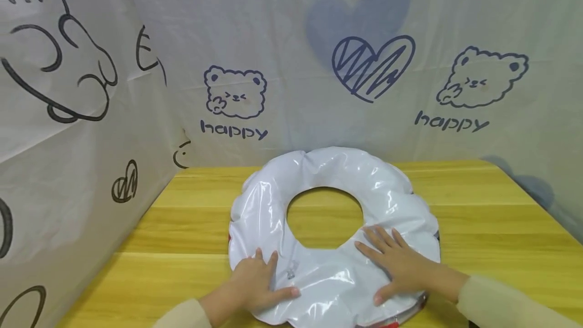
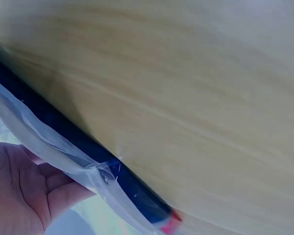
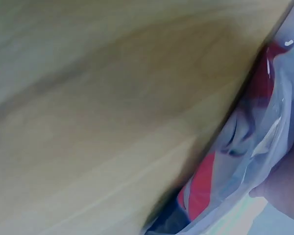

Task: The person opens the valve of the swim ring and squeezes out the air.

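Note:
A white inflatable swim ring [image 1: 328,161] lies flat on the wood-grain table, puffed up and wrinkled along its seams. My left hand [image 1: 255,282] rests on its near left part with spread fingers, beside a small clear valve [image 1: 292,269]. On the near right part, my right hand [image 1: 401,267] presses down with the fingers spread toward the center hole. In the left wrist view the ring's side shows a dark blue band [image 2: 63,122] past the left palm [image 2: 19,196]. Red, white and blue print [image 3: 203,183] appears on its side in the right wrist view.
Wood-grain tabletop [image 1: 182,221] extends on both sides of the ring and shows through its hole. Behind the table and along its left hangs a pale curtain [image 1: 291,39] printed with bears, hearts and the word "happy".

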{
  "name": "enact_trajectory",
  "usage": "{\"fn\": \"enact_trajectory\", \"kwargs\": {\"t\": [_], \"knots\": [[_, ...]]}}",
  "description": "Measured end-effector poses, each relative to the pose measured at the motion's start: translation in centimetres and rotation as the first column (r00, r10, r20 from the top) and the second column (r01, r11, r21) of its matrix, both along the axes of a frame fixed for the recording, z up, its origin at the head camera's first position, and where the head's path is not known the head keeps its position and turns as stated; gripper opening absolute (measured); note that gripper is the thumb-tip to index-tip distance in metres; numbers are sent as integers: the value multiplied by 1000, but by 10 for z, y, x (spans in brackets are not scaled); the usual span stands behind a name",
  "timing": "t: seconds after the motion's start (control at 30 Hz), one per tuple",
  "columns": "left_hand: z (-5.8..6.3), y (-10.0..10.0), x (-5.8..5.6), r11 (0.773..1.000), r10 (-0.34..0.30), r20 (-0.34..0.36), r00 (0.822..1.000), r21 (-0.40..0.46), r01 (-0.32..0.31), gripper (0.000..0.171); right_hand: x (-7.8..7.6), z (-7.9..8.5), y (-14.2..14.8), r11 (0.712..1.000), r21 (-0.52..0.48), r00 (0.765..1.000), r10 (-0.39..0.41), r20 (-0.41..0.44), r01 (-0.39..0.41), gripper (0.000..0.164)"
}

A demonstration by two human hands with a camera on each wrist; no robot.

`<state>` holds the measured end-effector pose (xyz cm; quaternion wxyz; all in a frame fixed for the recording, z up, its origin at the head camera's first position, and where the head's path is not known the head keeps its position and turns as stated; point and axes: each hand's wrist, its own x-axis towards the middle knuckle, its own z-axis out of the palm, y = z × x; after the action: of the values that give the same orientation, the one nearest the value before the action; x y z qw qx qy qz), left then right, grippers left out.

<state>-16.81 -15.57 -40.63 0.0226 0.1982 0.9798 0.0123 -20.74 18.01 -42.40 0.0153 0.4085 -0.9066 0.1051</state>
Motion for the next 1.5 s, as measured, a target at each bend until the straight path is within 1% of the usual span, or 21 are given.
{"fn": "enact_trajectory", "kwargs": {"t": [0.13,0.3,0.43,0.6,0.7,0.77,0.83,0.97,1.13,1.2,1.27,1.3,1.37,1.4,1.43,1.47,1.5], "knots": [[0,7,7,1000,-23,-30,999,-5,23,100,-4,3,8,999,1,999,-34,21,34,110],[-2,13,12,999,-39,-78,996,-14,38,102,-10,10,15,997,3,995,-77,66,76,112],[-3,18,17,999,-54,-107,993,-6,53,100,-13,12,22,993,9,992,-117,57,116,115],[-2,26,26,997,-72,-103,992,-1,73,99,-16,14,31,989,10,989,-146,18,146,118],[-3,30,29,994,-107,-97,990,-31,105,97,-19,15,37,986,14,986,-165,0,165,119],[-3,34,31,991,-128,-93,987,-58,123,95,-21,15,42,984,16,984,-180,4,180,119],[-4,37,33,987,-149,-112,982,-83,141,93,-23,15,47,980,18,980,-198,10,198,120],[-6,45,38,982,-166,-135,977,-110,152,88,-26,16,58,973,14,973,-229,4,229,121],[-5,55,42,962,-209,-152,966,-208,175,85,-33,17,69,966,14,966,-257,1,257,122],[-5,58,43,949,-241,-171,955,-248,195,82,-35,18,74,964,12,964,-265,2,265,122],[-6,60,44,935,-278,-198,940,-280,217,77,-36,19,78,961,11,961,-276,1,276,121],[-7,61,45,927,-303,-224,926,-297,231,73,-37,20,80,959,13,960,-282,-1,282,121],[-8,62,45,908,-359,-282,890,-327,262,67,-39,21,83,955,22,956,-294,-6,294,119],[-8,62,45,904,-377,-302,875,-327,277,64,-39,22,85,953,28,953,-302,-4,302,119],[-7,62,45,906,-380,-307,873,-313,284,63,-40,23,86,951,38,952,-308,-5,308,118],[-6,61,44,910,-387,-318,866,-281,304,61,-40,24,86,951,42,952,-307,2,307,117],[-5,58,42,916,-394,-337,855,-226,332,59,-39,26,86,952,46,952,-304,24,302,117]]}}
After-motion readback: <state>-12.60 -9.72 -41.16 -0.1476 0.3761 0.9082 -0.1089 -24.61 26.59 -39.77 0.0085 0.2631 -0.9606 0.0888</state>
